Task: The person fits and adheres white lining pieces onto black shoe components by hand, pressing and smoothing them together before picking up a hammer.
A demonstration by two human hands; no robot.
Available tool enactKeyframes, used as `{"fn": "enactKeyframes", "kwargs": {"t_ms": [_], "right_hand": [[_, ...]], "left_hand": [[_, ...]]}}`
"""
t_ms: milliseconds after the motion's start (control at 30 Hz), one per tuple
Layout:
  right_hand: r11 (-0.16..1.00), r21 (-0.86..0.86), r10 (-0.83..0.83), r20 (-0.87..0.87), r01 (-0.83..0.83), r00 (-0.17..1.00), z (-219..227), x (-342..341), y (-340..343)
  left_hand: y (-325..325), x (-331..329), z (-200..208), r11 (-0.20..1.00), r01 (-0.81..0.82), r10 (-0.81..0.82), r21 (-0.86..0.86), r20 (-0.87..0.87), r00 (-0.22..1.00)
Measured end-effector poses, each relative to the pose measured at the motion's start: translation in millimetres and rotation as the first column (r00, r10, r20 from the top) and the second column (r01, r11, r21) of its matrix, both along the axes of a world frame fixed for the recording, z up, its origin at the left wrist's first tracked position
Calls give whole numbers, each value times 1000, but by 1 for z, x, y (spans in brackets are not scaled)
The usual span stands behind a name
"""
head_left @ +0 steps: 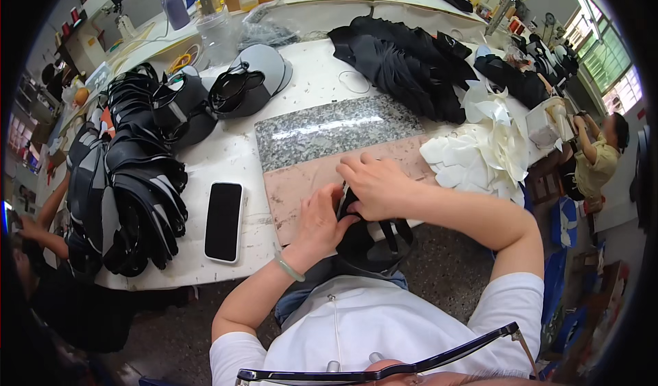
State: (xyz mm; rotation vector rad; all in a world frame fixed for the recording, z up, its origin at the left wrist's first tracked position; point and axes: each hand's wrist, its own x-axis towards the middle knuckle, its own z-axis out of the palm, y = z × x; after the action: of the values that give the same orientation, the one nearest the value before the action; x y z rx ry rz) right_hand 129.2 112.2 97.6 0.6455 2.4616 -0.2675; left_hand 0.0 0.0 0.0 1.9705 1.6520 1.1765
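Close to my body, at the table's near edge, I hold a black shoe upper (356, 240) with straps or openings on its lower side. My left hand (319, 218) grips its left edge with thumb and fingers closed. Over its upper part my right hand (375, 186) is bent, thumb and fingers pinching the black material. Part of the upper is hidden behind my fingers. Beneath and beyond my hands lies a pinkish board (295, 188), with a speckled grey stone slab (329, 131) along its far side.
Left of the board lies a phone (223, 221). Stacked black and grey uppers (140, 187) fill the table's left, with grey-and-black pieces (253, 81) behind. A black pile (404, 60) and white cut pieces (480, 146) lie right. Another person (603, 153) sits far right; someone's arm (51, 211) shows left.
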Motion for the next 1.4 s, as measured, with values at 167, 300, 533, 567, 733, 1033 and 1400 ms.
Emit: {"fn": "enactKeyframes", "kwargs": {"t_ms": [167,300,533,567,733,1033,1400], "right_hand": [[923,212,-100,-676,322,730,12,62,-50],[935,88,-227,-599,345,768,-11,85,-65],[893,-362,-444,-810,268,383,-3,111,-58],[800,-420,-583,-712,428,392,1,115,-55],[606,-714,-793,-577,351,196,-44,136,-23],[713,-433,-664,-669,552,333,-42,116,-12],[707,-321,-659,-624,631,421,-61,114,6]], "left_hand": [[-9,9,17,989,-9,11,-148,17,1000],[7,7,25,982,22,-30,-185,-41,999],[13,0,28,966,114,-137,-230,-85,987],[12,-1,27,971,85,-112,-225,-113,987],[17,4,28,978,94,-110,-184,-77,991],[28,7,24,981,43,-64,-187,-109,992],[27,19,29,984,-35,14,-177,-121,993]]}}
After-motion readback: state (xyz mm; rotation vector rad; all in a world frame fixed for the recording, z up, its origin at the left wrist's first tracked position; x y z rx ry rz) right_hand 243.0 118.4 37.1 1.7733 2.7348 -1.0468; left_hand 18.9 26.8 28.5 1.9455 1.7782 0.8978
